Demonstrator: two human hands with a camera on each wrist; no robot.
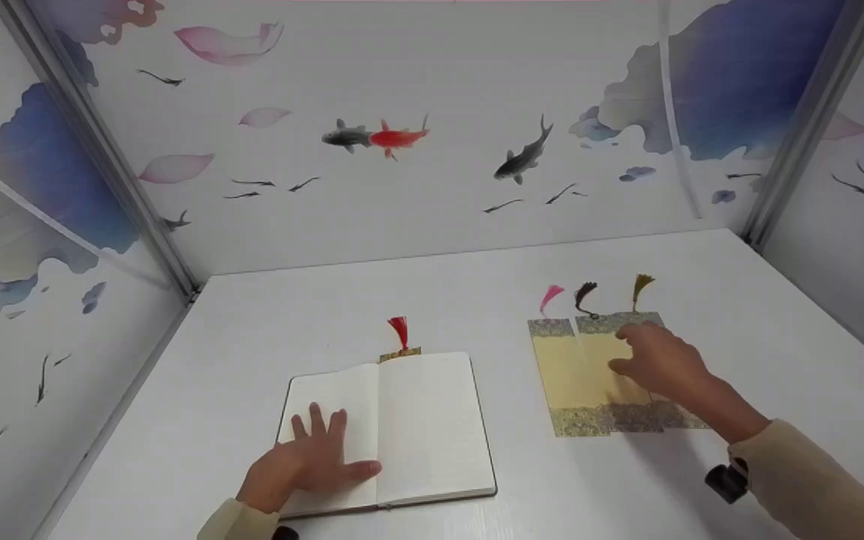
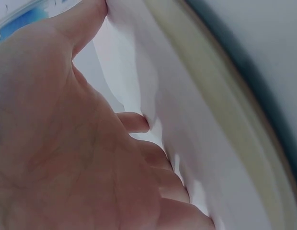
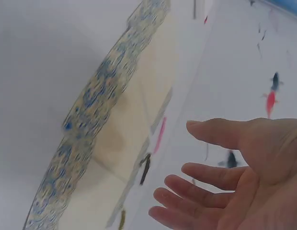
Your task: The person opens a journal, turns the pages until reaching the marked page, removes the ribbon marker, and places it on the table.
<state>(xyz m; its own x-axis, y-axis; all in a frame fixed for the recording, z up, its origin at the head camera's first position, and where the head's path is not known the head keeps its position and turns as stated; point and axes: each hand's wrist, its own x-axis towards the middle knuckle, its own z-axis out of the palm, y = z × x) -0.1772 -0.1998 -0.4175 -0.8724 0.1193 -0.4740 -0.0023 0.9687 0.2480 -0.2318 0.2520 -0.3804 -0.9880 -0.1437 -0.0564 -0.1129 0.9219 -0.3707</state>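
An open notebook with blank cream pages lies at the left of the table. My left hand presses on its left page, fingers spread; the left wrist view shows the fingertips against the page. From the notebook's top edge, by the spine, sticks a bookmark with a red tassel. My right hand hovers over the bookmarks at the right with nothing in it, thumb and fingers apart. Those patterned yellow bookmarks lie side by side, with pink, dark and olive tassels.
The white table meets a back wall panel painted with fish and petals. Metal posts stand at the back corners. A dark band with a small device sits at my right wrist.
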